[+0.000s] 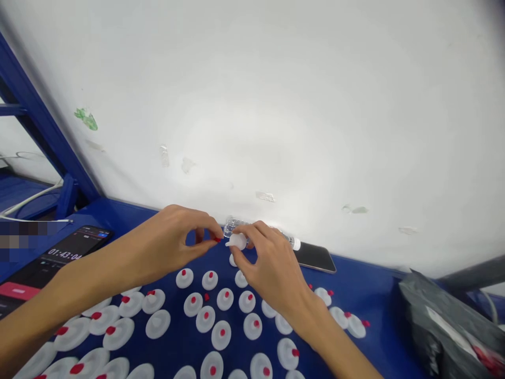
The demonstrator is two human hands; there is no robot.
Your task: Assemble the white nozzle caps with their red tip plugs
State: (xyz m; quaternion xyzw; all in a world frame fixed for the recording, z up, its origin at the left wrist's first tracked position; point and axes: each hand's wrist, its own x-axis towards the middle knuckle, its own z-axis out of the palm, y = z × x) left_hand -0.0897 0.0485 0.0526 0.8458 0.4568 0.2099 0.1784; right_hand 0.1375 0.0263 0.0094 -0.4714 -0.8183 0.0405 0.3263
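Note:
My left hand (177, 237) pinches a small red cap (218, 240) between thumb and fingertips. Just to its right, my right hand (272, 263) grips a white nozzle lid (238, 241) by its round rim, the narrow tip pointing left toward the red cap. A small gap separates cap and tip. Below both hands, many similar white lids are spread over the blue table; most carry red caps, like this capped lid (225, 299). One lid (158, 323) at left shows no red cap. A loose red cap (206, 297) lies among them.
A phone (69, 252) showing a running timer lies at left, partly behind my left forearm. Behind my right hand are a clear bottle with a white cap (296, 243) and a dark phone (316, 257). A grey plastic bag (442, 321) sits at right. A white wall (252, 105) rises behind.

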